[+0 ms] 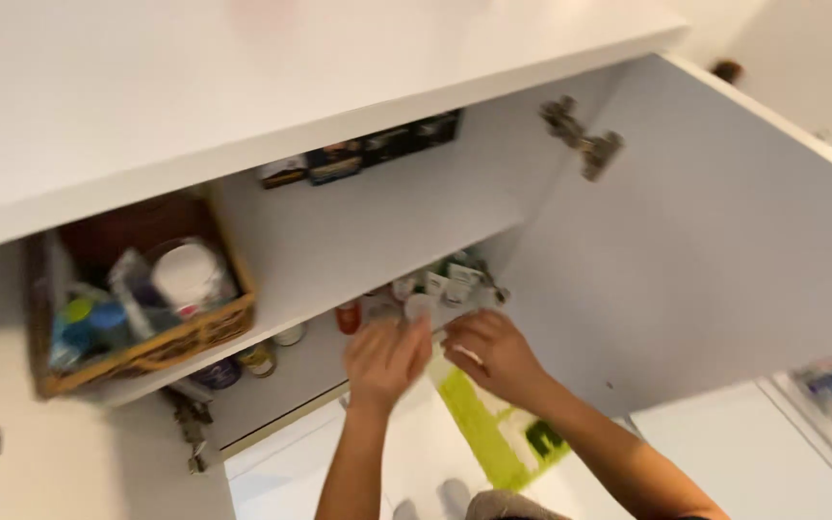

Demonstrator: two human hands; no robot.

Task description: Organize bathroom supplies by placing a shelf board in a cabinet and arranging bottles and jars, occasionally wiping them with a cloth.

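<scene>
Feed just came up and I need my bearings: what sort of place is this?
Probably a home, at an open white storage cupboard. A wicker basket of bottles sits on the upper shelf, small jars and tubes stand on the lower one, and a green mat lies on the floor. Both hands, left hand and right hand, reach toward the lower shelf.

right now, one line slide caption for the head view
Both hands, left hand and right hand, reach into an open white cabinet beside a wicker basket.

I see my left hand (384, 358) and right hand (489, 352) reaching into the open white cabinet (724, 241)'s lower shelf, among small containers (445, 284); a wicker basket (151, 337) sits above.
</scene>
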